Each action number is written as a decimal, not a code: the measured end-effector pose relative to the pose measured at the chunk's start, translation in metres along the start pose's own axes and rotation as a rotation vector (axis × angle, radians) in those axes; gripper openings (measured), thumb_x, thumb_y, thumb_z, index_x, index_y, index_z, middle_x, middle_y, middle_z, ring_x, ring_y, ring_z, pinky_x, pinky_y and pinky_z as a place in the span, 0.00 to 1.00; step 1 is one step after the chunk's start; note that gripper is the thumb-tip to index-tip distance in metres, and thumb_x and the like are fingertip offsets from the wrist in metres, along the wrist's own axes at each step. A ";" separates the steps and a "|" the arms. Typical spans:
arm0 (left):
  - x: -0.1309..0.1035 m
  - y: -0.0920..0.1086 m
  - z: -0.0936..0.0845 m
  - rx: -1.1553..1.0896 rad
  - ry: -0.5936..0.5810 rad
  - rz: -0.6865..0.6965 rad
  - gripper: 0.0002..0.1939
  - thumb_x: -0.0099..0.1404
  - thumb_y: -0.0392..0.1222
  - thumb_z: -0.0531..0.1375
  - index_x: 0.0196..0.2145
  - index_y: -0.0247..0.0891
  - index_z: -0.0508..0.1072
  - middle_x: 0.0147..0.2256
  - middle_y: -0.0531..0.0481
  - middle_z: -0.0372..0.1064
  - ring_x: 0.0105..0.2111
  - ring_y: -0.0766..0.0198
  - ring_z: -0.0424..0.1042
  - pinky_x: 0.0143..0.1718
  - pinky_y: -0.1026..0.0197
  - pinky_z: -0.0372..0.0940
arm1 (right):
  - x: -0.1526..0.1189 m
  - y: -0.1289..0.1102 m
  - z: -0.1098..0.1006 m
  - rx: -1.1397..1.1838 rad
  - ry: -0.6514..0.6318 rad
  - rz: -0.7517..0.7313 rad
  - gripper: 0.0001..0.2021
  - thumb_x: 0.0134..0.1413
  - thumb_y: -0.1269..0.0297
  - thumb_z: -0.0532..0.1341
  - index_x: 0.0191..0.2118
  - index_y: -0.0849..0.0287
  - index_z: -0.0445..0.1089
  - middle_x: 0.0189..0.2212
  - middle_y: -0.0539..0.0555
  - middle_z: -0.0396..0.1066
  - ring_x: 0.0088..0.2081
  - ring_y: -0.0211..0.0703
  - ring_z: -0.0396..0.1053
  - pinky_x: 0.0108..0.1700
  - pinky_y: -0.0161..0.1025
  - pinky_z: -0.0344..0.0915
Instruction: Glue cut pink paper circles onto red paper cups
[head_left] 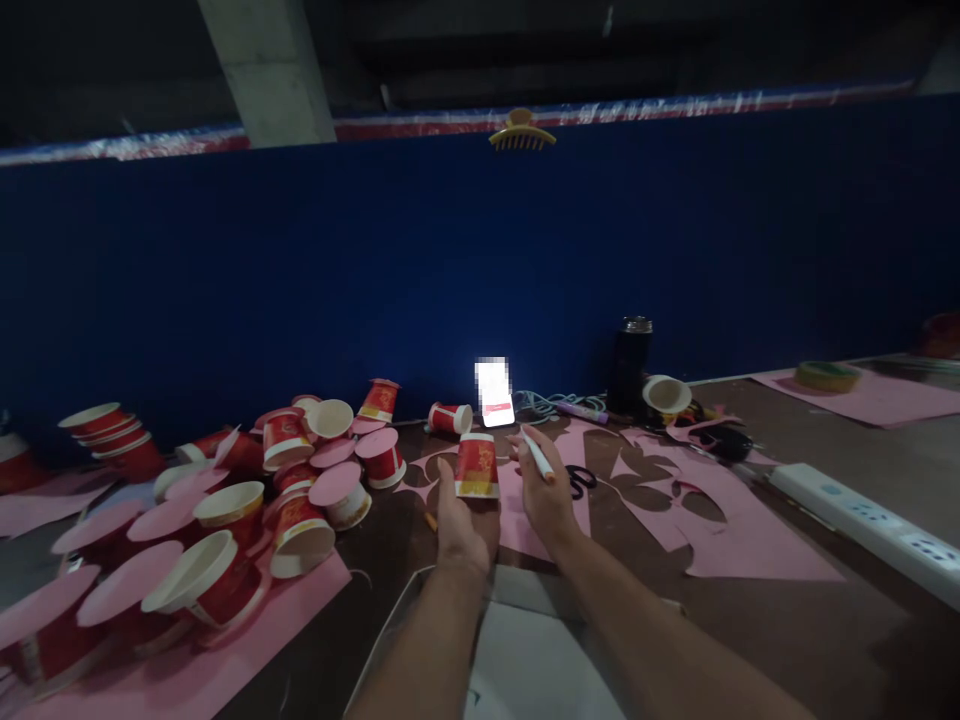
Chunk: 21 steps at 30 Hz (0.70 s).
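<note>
My left hand [463, 525] is closed around a red paper cup [477, 462] with a gold band, which looks upside down, its wider end lowest. To its right, my right hand [550, 500] grips a slim white pen [537, 455] with an orange end; the pen slants up and to the left. A small gap separates the pen from the cup. Black-handled scissors [579, 482] lie just beyond my right hand, on pink paper. An upright phone [495, 392] with a lit screen stands behind the cup.
Many red paper cups [225, 580], several with pink paper discs [131, 582], crowd the left side. Cut pink sheets [735, 530], a black bottle [631, 365], a tipped cup [666, 394] and a white power strip [862, 515] occupy the right. A blue partition [375, 260] stands behind.
</note>
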<state>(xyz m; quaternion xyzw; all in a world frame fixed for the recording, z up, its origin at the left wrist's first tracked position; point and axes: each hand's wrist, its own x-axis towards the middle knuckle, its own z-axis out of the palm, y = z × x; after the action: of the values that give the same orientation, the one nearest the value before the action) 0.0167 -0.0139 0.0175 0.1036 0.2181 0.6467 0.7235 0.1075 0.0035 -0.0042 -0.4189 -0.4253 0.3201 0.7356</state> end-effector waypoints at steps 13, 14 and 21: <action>0.007 -0.012 -0.007 0.009 -0.060 0.097 0.18 0.64 0.52 0.56 0.43 0.36 0.75 0.42 0.45 0.75 0.43 0.64 0.74 0.49 0.64 0.66 | -0.009 -0.037 -0.005 -0.522 -0.149 -0.627 0.11 0.60 0.64 0.55 0.44 0.54 0.73 0.39 0.56 0.75 0.43 0.46 0.71 0.48 0.46 0.66; 0.006 -0.013 -0.006 0.009 -0.069 0.096 0.18 0.65 0.52 0.56 0.44 0.37 0.75 0.43 0.45 0.75 0.44 0.64 0.73 0.50 0.64 0.65 | -0.008 -0.036 -0.006 -0.538 -0.134 -0.631 0.10 0.61 0.64 0.55 0.43 0.55 0.73 0.38 0.56 0.75 0.42 0.46 0.72 0.48 0.46 0.66; -0.003 -0.014 0.001 0.080 -0.065 0.109 0.19 0.65 0.51 0.55 0.47 0.37 0.74 0.46 0.44 0.74 0.50 0.61 0.70 0.55 0.61 0.61 | -0.006 -0.036 -0.009 -0.609 -0.100 -0.677 0.09 0.60 0.65 0.56 0.42 0.56 0.73 0.37 0.57 0.75 0.40 0.47 0.71 0.46 0.46 0.66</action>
<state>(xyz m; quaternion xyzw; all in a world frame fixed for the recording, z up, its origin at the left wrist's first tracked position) 0.0293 -0.0183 0.0126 0.1651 0.2145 0.6723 0.6890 0.1175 -0.0204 0.0226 -0.4375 -0.6482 -0.0581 0.6206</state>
